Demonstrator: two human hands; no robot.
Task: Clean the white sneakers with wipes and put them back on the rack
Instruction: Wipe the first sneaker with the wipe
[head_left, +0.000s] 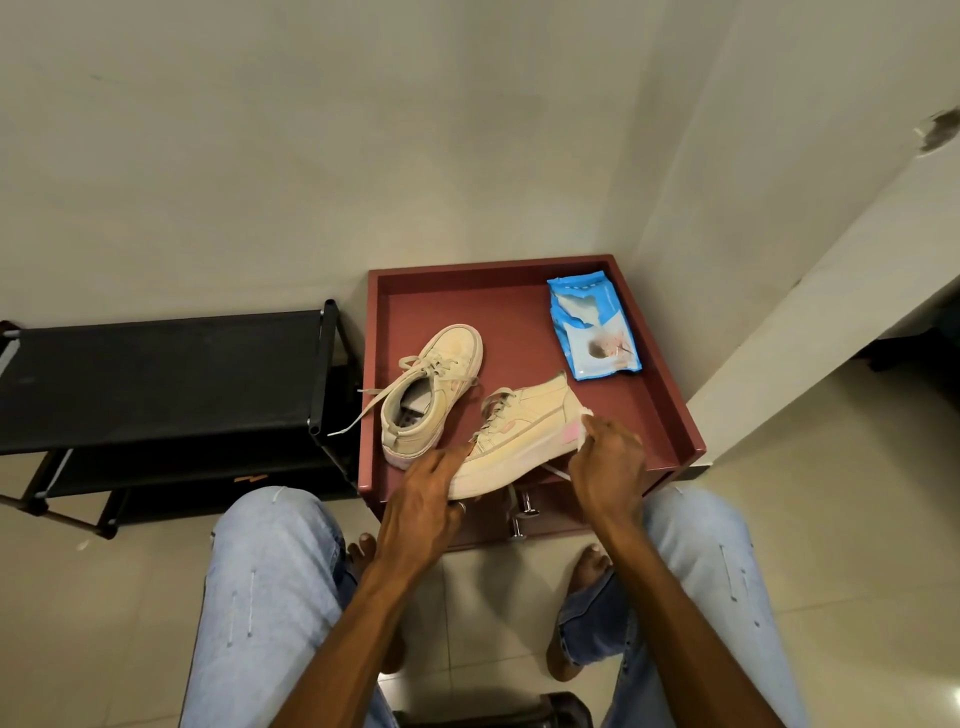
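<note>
Two off-white sneakers lie on the maroon cabinet top (665, 415). The left sneaker (434, 395) stands upright, toe pointing away, laces trailing over the edge. The right sneaker (524, 436) is tipped on its side at the front edge. My left hand (423, 501) grips its toe end. My right hand (608, 462) presses a white wipe (586, 423) against its heel, by a pink patch. A blue pack of wipes (592, 327) with its flap open lies at the back right of the top.
A black shoe rack (161, 379) with fabric shelves stands to the left of the cabinet, against the wall. My knees in light jeans and bare feet are below, on the tiled floor. A white wall corner juts in at the right.
</note>
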